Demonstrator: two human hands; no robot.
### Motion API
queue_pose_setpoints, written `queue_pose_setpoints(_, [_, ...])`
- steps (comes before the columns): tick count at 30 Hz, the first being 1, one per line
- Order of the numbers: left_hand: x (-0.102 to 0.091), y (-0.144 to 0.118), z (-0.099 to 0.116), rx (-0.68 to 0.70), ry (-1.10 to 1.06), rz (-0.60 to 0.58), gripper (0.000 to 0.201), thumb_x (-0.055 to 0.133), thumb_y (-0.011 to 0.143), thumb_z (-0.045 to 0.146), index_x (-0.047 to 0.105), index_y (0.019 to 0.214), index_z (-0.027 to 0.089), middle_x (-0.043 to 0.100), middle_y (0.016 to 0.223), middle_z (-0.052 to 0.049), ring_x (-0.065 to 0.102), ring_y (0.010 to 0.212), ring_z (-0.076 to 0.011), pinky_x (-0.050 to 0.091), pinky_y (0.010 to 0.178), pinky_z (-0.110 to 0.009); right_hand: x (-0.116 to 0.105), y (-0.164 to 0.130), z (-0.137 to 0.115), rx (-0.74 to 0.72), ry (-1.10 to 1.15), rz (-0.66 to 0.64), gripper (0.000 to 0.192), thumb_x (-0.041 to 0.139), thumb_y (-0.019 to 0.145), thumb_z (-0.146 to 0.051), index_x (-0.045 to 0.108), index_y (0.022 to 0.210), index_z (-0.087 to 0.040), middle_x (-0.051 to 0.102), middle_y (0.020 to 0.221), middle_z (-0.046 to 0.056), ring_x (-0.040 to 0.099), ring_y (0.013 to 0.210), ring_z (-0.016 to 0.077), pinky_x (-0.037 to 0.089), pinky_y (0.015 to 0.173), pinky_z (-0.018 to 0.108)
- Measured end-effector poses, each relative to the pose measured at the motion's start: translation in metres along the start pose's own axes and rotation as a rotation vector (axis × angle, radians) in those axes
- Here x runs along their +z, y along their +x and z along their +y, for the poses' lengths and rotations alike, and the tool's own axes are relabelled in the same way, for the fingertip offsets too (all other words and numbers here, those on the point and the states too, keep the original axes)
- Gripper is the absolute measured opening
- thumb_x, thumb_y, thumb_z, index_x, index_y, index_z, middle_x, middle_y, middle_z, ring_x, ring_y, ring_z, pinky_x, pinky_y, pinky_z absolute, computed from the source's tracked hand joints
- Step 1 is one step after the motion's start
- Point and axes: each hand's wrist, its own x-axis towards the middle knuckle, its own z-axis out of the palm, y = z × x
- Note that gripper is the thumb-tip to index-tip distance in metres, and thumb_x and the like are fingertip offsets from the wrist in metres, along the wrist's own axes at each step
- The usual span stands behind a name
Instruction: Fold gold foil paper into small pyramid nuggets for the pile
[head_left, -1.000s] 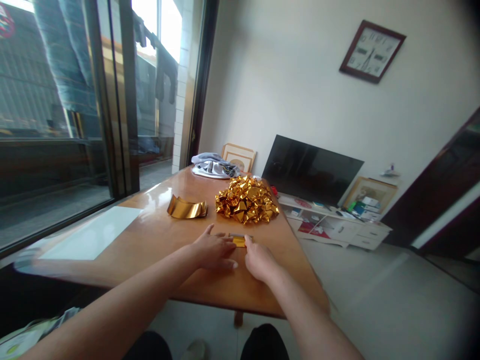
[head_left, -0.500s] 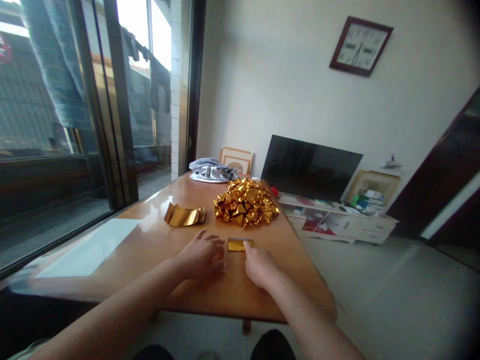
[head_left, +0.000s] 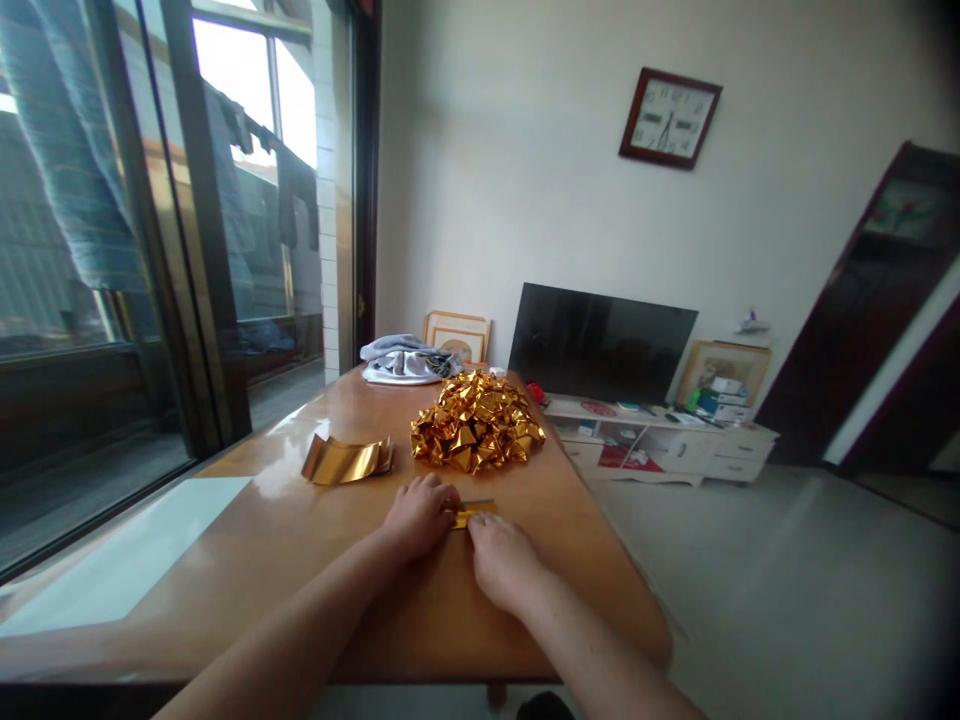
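Note:
A small sheet of gold foil paper (head_left: 472, 510) lies flat on the wooden table (head_left: 360, 590) in front of me. My left hand (head_left: 424, 510) has its curled fingers on the sheet's left end. At the near edge, my right hand (head_left: 496, 552) presses with bent fingers, hiding part of the foil. Both hands are closed on the sheet. Beyond them rises a heap of folded gold foil pieces (head_left: 480, 425). To the left sits a curved stack of gold foil sheets (head_left: 346, 460), apart from my hands.
A pale sheet (head_left: 142, 550) covers the table's left side. Folded clothes (head_left: 409, 360) lie at the far end. Past the table stand a television (head_left: 600, 345) and a white cabinet (head_left: 675, 445). A glass sliding door (head_left: 180, 230) is on the left.
My left hand has moved right onto the foil sheet and closed on it. My right hand has gone from a pointing finger on the sheet to bent fingers at its near edge. The view has shifted.

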Motion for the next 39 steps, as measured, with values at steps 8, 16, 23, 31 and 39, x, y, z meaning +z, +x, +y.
queue_pose_setpoints(8, [0.003, 0.002, -0.008, -0.055, -0.009, -0.086, 0.029, 0.059, 0.082, 0.034, 0.066, 0.111, 0.033, 0.06, 0.114, -0.005, 0.055, 0.112, -0.0309, 0.042, 0.087, -0.042, 0.0, -0.003, 0.017, -0.044, 0.114, 0.037, 0.037, 0.046, 0.084, -0.007, 0.068, 0.112, -0.016, 0.07, 0.117, 0.011, 0.063, 0.112, 0.0233, 0.043, 0.096, 0.03])
queue_pose_setpoints(16, [0.007, 0.015, -0.015, -0.118, -0.029, -0.106, 0.044, 0.066, 0.073, 0.033, 0.063, 0.116, 0.024, 0.061, 0.117, -0.008, 0.058, 0.107, -0.028, 0.044, 0.083, -0.035, -0.002, 0.015, 0.025, 0.017, 0.145, 0.066, 0.029, 0.045, 0.091, -0.017, 0.071, 0.103, -0.019, 0.068, 0.107, 0.01, 0.062, 0.101, 0.0215, 0.043, 0.088, 0.03])
queue_pose_setpoints(23, [0.008, 0.03, -0.021, -0.152, -0.034, -0.19, 0.038, 0.069, 0.066, 0.032, 0.067, 0.102, 0.02, 0.066, 0.105, -0.006, 0.061, 0.091, -0.0228, 0.044, 0.072, -0.028, 0.004, 0.016, 0.026, 0.143, 0.061, 0.117, 0.031, 0.046, 0.095, -0.033, 0.073, 0.107, -0.024, 0.062, 0.109, 0.013, 0.054, 0.106, 0.03, 0.041, 0.088, 0.04])
queue_pose_setpoints(31, [0.002, 0.041, -0.016, -0.205, -0.07, -0.325, 0.031, 0.067, 0.06, 0.024, 0.069, 0.09, 0.018, 0.068, 0.081, 0.0, 0.058, 0.072, -0.0174, 0.037, 0.057, -0.023, 0.004, 0.004, 0.039, 0.23, 0.045, 0.131, 0.028, 0.05, 0.094, -0.032, 0.072, 0.108, -0.024, 0.062, 0.108, 0.011, 0.053, 0.105, 0.0281, 0.039, 0.085, 0.038])
queue_pose_setpoints(39, [-0.013, 0.057, -0.007, -0.204, -0.099, -0.459, 0.014, 0.066, 0.051, 0.021, 0.065, 0.064, 0.019, 0.056, 0.055, 0.004, 0.049, 0.058, -0.0147, 0.031, 0.052, -0.023, 0.009, 0.002, 0.039, 0.219, 0.08, 0.206, 0.026, 0.051, 0.095, -0.034, 0.071, 0.107, -0.026, 0.062, 0.108, 0.011, 0.053, 0.106, 0.0284, 0.041, 0.085, 0.039])
